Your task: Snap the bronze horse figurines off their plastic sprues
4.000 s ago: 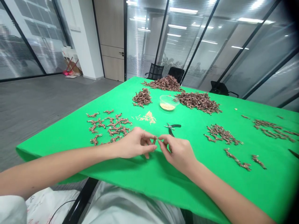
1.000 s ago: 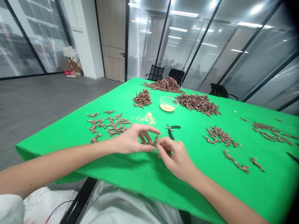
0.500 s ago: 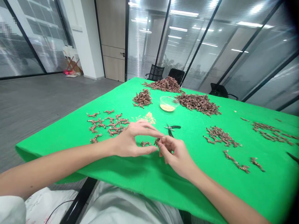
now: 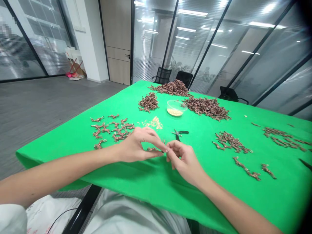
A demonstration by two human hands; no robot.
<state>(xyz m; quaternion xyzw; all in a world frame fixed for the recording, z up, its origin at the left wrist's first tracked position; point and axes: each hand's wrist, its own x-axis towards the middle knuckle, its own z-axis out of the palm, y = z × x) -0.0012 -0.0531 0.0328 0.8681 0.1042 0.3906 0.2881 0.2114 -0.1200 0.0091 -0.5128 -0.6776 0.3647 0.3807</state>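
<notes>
My left hand [image 4: 140,143] reaches in over the table, its thumb and index finger closed on a small copper-brown piece [image 4: 163,151], mostly hidden by the fingertips. Touching those tips is my right hand [image 4: 182,157], its thumb and fingers pinched together; whatever lies inside the pinch is too small to make out. Another brown piece [image 4: 151,149] rests on the cloth behind my left thumb, partly covered. Just beyond the hands lie black-handled pliers [image 4: 179,132]. A scatter of tiny pale-gold bits [image 4: 155,123] is spread behind my left hand.
Green cloth [image 4: 136,185] covers the table. A clear round bowl [image 4: 175,112] holds more pale-gold bits. Brown pieces form a loose group [image 4: 119,130] on the left, heaps [image 4: 206,108] at the back and clusters [image 4: 230,142] on the right. A dark pointed tool [image 4: 305,164] lies at the right edge.
My left thumb and index finger have closed from a wide gap onto the brown piece that showed at my right fingertips. The right hand has barely moved.
</notes>
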